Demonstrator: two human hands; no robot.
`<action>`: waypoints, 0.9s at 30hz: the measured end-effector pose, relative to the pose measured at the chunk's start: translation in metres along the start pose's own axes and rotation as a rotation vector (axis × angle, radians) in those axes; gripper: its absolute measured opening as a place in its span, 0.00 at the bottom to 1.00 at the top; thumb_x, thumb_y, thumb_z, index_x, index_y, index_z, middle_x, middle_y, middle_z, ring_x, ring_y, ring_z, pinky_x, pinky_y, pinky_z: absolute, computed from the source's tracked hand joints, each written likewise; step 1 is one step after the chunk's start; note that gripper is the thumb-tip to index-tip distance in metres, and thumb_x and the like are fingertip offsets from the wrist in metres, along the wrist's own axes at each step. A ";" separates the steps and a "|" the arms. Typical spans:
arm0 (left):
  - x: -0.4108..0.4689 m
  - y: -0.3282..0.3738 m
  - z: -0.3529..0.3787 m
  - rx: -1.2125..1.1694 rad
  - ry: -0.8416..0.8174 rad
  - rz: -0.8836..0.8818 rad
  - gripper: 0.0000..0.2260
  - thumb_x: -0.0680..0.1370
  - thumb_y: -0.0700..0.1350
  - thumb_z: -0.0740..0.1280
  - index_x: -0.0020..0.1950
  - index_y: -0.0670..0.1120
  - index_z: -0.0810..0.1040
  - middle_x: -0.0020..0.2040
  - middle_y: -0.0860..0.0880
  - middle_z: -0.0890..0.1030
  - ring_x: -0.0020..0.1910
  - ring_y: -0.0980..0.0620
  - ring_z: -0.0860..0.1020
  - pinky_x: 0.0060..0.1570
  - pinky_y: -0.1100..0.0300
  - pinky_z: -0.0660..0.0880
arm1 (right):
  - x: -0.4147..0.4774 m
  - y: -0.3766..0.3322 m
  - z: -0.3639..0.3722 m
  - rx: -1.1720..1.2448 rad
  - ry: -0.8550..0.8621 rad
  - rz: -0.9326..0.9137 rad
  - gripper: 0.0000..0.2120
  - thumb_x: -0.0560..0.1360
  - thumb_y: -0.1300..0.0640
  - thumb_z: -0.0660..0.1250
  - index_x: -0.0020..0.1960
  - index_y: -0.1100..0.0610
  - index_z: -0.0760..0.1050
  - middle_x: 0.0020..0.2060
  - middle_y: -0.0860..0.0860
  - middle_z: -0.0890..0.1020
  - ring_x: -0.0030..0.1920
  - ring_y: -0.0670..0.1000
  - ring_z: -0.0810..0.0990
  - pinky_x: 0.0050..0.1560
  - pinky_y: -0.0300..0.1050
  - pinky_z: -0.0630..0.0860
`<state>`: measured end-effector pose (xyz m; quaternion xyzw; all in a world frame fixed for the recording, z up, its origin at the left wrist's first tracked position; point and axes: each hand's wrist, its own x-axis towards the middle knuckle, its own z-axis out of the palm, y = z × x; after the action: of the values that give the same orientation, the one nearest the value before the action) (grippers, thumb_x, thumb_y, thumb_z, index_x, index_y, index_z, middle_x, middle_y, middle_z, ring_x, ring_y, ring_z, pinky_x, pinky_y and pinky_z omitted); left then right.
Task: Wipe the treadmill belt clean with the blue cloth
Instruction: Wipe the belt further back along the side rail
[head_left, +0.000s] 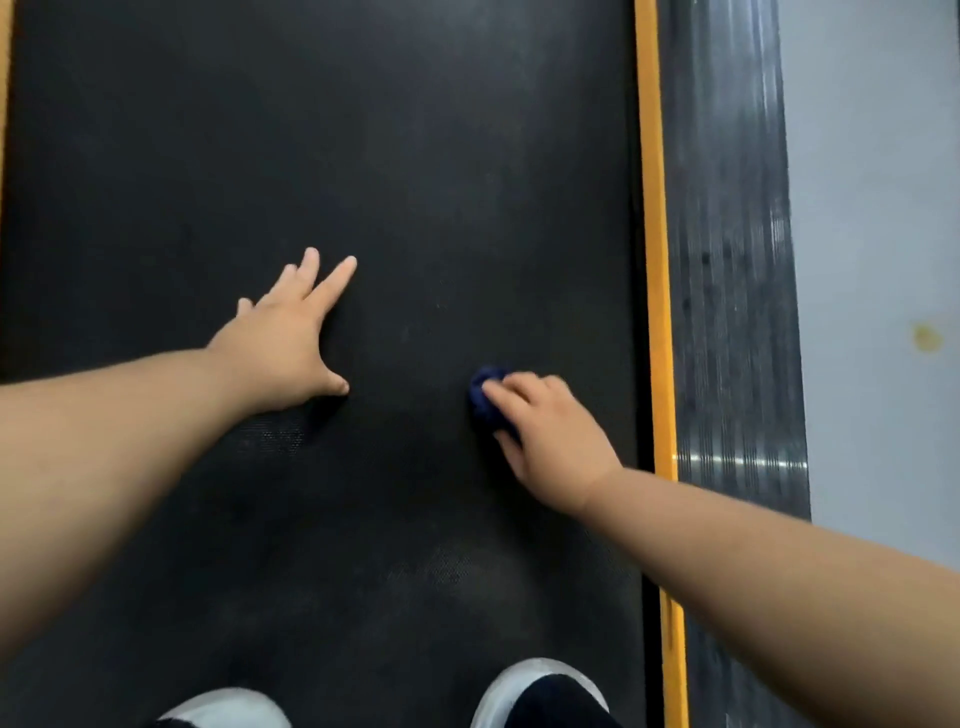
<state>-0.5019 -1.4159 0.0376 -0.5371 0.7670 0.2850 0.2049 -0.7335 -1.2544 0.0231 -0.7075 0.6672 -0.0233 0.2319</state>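
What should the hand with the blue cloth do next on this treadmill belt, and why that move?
Probably push the blue cloth forward, up the right side of the treadmill belt. The right hand holds it bunched against the belt near the yellow edge strip, the left hand rests flat as a brace, and pale dusty haze shows ahead of the cloth.

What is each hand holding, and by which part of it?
The right hand holds the bunched blue cloth from above, fingers curled over its top. The left hand holds nothing; it rests flat on the belt.
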 end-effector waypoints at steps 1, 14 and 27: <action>-0.007 -0.007 0.004 0.004 0.009 -0.071 0.57 0.64 0.57 0.78 0.75 0.63 0.35 0.77 0.52 0.36 0.77 0.47 0.40 0.71 0.36 0.52 | -0.002 -0.002 -0.002 0.013 -0.022 -0.034 0.23 0.72 0.58 0.69 0.66 0.57 0.72 0.58 0.55 0.76 0.52 0.60 0.75 0.55 0.51 0.74; -0.024 -0.034 0.025 -0.060 -0.114 -0.234 0.57 0.64 0.55 0.79 0.75 0.64 0.37 0.75 0.54 0.30 0.75 0.43 0.35 0.64 0.31 0.63 | 0.042 0.007 -0.011 -0.046 0.114 0.175 0.20 0.74 0.60 0.65 0.65 0.60 0.70 0.60 0.58 0.74 0.56 0.62 0.71 0.57 0.54 0.70; -0.026 -0.037 0.031 -0.039 0.008 -0.212 0.56 0.62 0.56 0.79 0.76 0.62 0.41 0.77 0.54 0.36 0.77 0.45 0.40 0.68 0.40 0.63 | 0.068 -0.021 0.008 -0.027 0.211 -0.037 0.14 0.71 0.59 0.63 0.56 0.56 0.76 0.52 0.56 0.77 0.50 0.62 0.74 0.49 0.52 0.72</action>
<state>-0.4580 -1.3865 0.0223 -0.6203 0.7010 0.2743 0.2204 -0.7039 -1.3168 0.0048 -0.7164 0.6748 -0.0932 0.1504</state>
